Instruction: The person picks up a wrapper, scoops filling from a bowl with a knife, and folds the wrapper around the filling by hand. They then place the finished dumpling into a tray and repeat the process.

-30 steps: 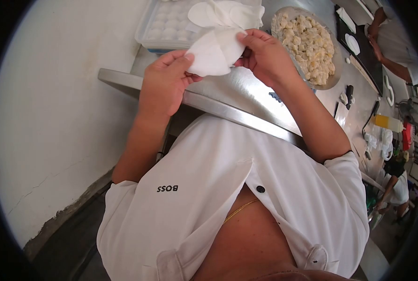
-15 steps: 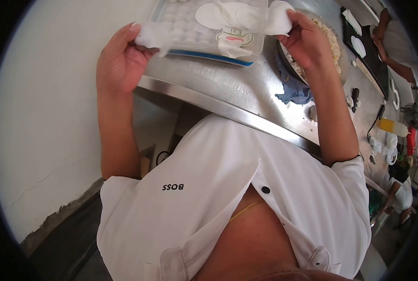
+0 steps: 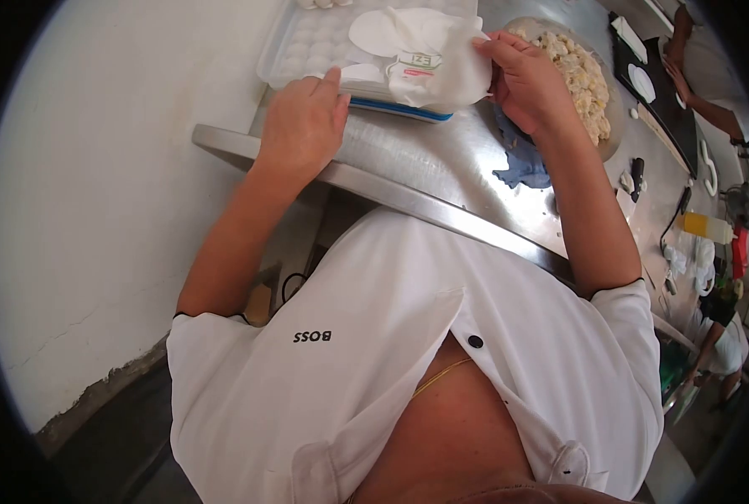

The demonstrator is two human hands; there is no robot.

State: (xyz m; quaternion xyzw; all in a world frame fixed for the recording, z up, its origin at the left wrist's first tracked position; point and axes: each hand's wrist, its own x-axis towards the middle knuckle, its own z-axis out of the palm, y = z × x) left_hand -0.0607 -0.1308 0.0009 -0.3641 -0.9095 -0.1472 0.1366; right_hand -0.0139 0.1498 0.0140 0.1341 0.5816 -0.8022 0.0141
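My right hand (image 3: 525, 80) pinches the edge of a thin, limp white dough wrapper (image 3: 467, 71) at the counter's far side. My left hand (image 3: 307, 122) is at the near edge of a clear plastic tray (image 3: 267, 63), its fingers closed on the edge of another white piece (image 3: 362, 76), seemingly a wrapper too. Overlapping round wrappers (image 3: 378, 32) lie on the tray beside a printed label (image 3: 420, 63). Rows of small white rounded pieces (image 3: 311, 46) show in the tray. A blue-edged container (image 3: 408, 109) sits under its near side.
A wide bowl of pale chopped filling (image 3: 588, 92) stands right of my right hand, a blue cloth (image 3: 521, 168) beside it. Farther right are a black board (image 3: 681, 126), a black-handled tool (image 3: 637, 178), a yellow bottle (image 3: 704, 227) and a co-worker's hand (image 3: 675, 80).
My left hand has moved right and turned palm down over the tray edge. My right hand has come slightly left and lower, its wrapper now hanging spread over the label.
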